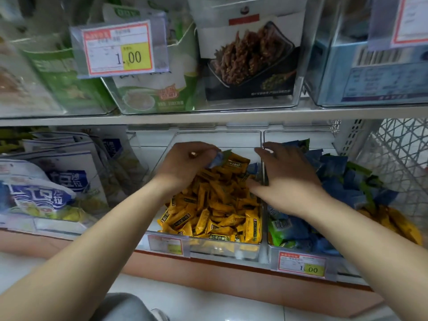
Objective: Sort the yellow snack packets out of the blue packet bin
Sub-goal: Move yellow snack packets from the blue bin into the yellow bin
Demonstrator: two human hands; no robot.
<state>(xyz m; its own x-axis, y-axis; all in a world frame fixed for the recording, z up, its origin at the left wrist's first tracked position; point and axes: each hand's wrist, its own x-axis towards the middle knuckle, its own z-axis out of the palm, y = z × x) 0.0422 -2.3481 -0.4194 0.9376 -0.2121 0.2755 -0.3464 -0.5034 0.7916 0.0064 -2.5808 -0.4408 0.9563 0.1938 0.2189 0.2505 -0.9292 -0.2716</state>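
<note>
Two clear bins stand side by side on the lower shelf. The middle bin [260, 228] is heaped with several yellow snack packets [217, 205]. The right bin [269, 242] holds several blue packets [342, 174], and a few yellow packets [400, 225] lie along its right side. My left hand [185, 163] hovers over the yellow heap and pinches a blue packet [216, 158] between its fingertips. My right hand [287, 172] rests spread over the wall between the two bins, fingers straight, its thumb touching the yellow packets. It holds nothing.
Blue-and-white snack bags [58, 181] fill the bins to the left. The upper shelf [208, 117] carries green pouches, a black snack box [250, 59] and a blue box, with a price tag [118, 49] hanging in front. A white lattice panel [398, 149] closes the right side.
</note>
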